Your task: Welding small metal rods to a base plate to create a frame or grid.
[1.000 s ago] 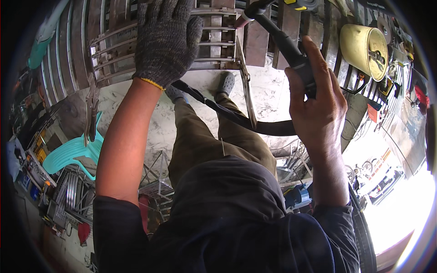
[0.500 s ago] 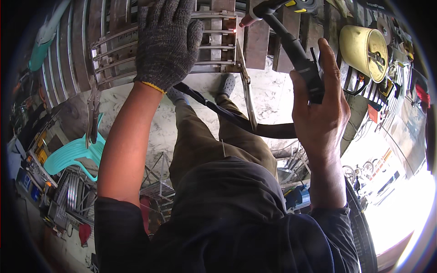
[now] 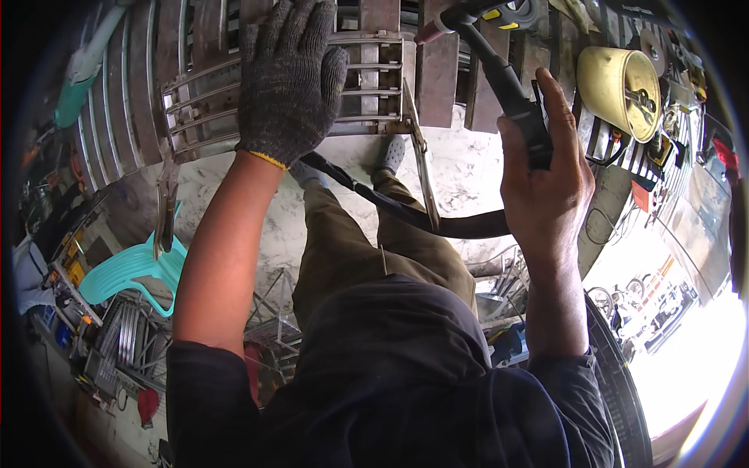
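My left hand, in a dark grey knit glove with a yellow cuff edge, lies flat with fingers stretched out over a frame of thin metal bars. Bare, my right hand grips a black welding torch by its handle. The torch's pinkish nozzle points at the frame's upper right corner, a small gap away. From the handle a black sleeved cable sags across and passes behind my left wrist. Locking pliers are clamped at the frame's right end, and another pair at its left.
The frame lies on a slatted metal bench. A cream tub with small metal things stands on the right. Below left is a turquoise plastic chair. Metal stock and tools crowd the left side.
The small bright glow at the frame's right corner has gone out. The view has shifted slightly, and the nozzle sits about as close to the frame as before. Both hands keep their hold.
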The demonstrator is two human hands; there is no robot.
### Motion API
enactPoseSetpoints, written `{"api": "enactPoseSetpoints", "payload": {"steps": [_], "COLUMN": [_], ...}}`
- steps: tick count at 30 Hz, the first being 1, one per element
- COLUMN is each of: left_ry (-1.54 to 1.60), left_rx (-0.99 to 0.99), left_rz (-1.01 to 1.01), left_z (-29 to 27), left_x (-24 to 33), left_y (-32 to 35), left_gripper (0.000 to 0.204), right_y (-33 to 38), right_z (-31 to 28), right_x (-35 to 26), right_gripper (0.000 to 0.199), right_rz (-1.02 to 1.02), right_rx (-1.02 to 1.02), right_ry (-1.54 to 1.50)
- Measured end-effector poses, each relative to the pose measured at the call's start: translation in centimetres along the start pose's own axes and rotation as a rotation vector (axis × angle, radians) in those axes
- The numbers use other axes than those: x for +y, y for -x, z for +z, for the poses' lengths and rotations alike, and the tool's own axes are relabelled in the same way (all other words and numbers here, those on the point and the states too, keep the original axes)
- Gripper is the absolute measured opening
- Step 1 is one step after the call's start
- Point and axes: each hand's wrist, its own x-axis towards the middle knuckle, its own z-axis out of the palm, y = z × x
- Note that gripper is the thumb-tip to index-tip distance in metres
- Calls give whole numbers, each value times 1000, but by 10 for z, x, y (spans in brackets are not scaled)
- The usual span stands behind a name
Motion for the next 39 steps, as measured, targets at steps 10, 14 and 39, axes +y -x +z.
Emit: {"api": "enactPoseSetpoints", "payload": {"steps": [10, 14, 39], "left_ry": [-31, 3, 999], "left_rx": [97, 58, -220], "left_rz": [36, 60, 897], "left_z": [23, 18, 11], "left_x": [-19, -22, -29], "left_y": [9, 6, -69], "left_gripper": [57, 58, 25], "right_y": [45, 59, 40], "right_z": [-51, -62, 94], "right_x": [-20, -31, -147], "right_gripper": [69, 70, 64], "right_rz": [379, 572, 736], "right_rx": [-207, -154, 347], "right_ry": [-203, -266, -176]}}
